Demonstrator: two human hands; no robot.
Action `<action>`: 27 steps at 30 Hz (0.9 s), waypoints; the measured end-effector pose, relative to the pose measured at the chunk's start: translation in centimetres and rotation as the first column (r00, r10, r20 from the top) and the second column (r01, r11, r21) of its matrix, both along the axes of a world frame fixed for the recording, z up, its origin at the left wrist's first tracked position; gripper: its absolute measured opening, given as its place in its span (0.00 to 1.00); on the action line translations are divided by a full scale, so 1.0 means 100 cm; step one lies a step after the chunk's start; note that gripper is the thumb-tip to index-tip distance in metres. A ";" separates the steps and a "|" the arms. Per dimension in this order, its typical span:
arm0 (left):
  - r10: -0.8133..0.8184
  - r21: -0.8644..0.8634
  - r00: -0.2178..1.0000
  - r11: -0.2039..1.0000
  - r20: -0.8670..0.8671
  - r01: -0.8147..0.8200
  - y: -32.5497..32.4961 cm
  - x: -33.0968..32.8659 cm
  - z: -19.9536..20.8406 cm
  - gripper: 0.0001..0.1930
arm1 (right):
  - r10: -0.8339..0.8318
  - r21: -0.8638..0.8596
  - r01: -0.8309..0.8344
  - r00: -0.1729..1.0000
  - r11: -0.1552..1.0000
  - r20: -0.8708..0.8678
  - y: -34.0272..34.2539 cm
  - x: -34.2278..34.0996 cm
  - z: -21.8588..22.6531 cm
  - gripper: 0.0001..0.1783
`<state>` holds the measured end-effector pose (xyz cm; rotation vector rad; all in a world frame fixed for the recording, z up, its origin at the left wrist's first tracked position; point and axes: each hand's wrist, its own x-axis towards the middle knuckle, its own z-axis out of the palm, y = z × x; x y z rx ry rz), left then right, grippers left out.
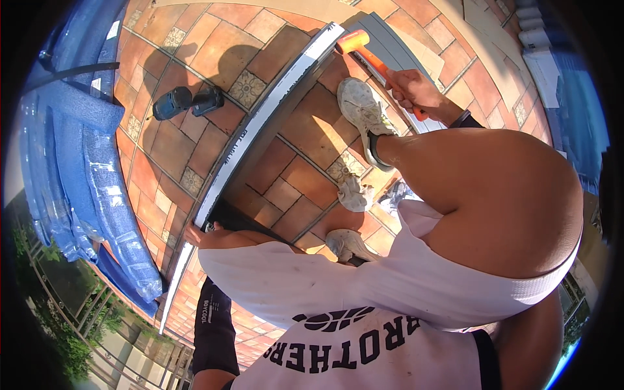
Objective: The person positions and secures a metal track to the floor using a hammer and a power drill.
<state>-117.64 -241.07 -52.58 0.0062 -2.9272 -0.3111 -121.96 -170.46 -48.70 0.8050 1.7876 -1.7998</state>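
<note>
A long white-faced frame bar [244, 136] with dark sides lies in front of me, running from the far middle to the near left. My left hand [194, 234] is closed around its near part, with the fingers partly hidden by my knee. My right hand [412, 89] grips the handle of an orange mallet [353, 41]. The mallet head is beside the bar's far end; whether they touch, I cannot tell.
A blue and black cordless drill [173, 103] stands on the tiled floor [286, 166] left of the bar. Blue-wrapped bundles [107, 169] lie along the left. Grey panels [390, 49] lie beyond the mallet. Crumpled white scraps [354, 194] lie between my shoes.
</note>
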 end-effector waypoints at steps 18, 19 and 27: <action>0.020 0.136 0.999 0.991 -0.034 -0.015 0.002 0.001 0.007 0.53 | 0.909 0.342 -0.845 0.350 0.410 -0.226 -0.257 -0.183 0.216 0.14; -0.001 0.114 0.999 0.993 -0.052 0.007 0.010 -0.008 0.003 0.55 | 0.938 0.391 -0.856 0.273 0.337 -0.212 -0.281 -0.189 0.212 0.16; 0.157 0.155 0.979 0.972 0.131 -0.177 0.011 0.050 0.017 0.64 | 0.991 0.353 -0.933 -0.104 -0.068 -0.086 -0.472 -0.230 0.107 0.28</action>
